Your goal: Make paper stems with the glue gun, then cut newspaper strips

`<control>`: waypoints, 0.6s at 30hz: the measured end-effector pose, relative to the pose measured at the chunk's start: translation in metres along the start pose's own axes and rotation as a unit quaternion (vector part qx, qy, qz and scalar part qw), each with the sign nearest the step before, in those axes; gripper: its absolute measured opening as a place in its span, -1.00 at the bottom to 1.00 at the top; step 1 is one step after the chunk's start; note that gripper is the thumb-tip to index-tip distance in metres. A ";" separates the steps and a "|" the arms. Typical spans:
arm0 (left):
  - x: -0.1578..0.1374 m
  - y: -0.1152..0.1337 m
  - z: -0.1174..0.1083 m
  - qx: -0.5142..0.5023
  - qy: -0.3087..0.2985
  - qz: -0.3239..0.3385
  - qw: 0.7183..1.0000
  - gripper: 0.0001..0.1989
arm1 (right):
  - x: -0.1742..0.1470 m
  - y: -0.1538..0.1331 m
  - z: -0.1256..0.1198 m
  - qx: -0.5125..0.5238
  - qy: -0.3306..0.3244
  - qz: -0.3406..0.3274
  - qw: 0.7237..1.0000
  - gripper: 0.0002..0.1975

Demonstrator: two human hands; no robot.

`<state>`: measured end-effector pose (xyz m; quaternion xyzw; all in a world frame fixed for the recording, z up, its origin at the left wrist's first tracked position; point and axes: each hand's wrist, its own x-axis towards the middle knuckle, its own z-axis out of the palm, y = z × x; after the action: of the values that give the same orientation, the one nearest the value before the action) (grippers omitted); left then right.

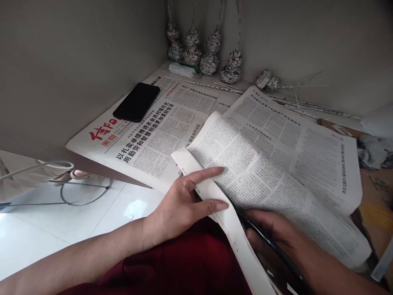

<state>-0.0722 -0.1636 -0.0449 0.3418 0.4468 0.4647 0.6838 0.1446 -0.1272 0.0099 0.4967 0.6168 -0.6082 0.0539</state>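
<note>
My left hand (181, 203) pinches a folded newspaper sheet (245, 164) near its edge, thumb on a pale paper strip (241, 241) and index finger stretched over the print. Black-handled scissors (265, 235) are in my right hand (285, 235), whose fingers are partly hidden under the paper and handle. Their dark blade lies along the line between the strip and the printed sheet. From there the strip curves down towards my lap, parted from the sheet along its lower length. More newspaper (147, 151) lies flat on the table beneath.
A black phone (136, 101) rests on the newspaper at left. Several woven paper gourds (209, 55) stand by the wall, and another gourd (267, 80) lies beside thin rolled paper sticks (319, 110). Wire hoops (86, 196) are at the lower left. Cardboard (376, 188) shows at right.
</note>
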 end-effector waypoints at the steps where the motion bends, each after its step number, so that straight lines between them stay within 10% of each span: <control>1: 0.001 0.001 -0.003 0.005 0.009 0.005 1.000 -0.35 | -0.001 0.000 0.000 -0.001 0.004 0.000 1.000 -0.63; 18: -0.003 0.012 -0.012 0.021 0.051 0.045 0.997 -0.34 | -0.001 -0.022 0.008 -0.100 0.056 -0.004 0.993 -0.60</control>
<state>-0.0874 -0.1621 -0.0380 0.3514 0.4749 0.5021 0.6315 0.1260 -0.1293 0.0239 0.5199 0.6787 -0.5145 0.0663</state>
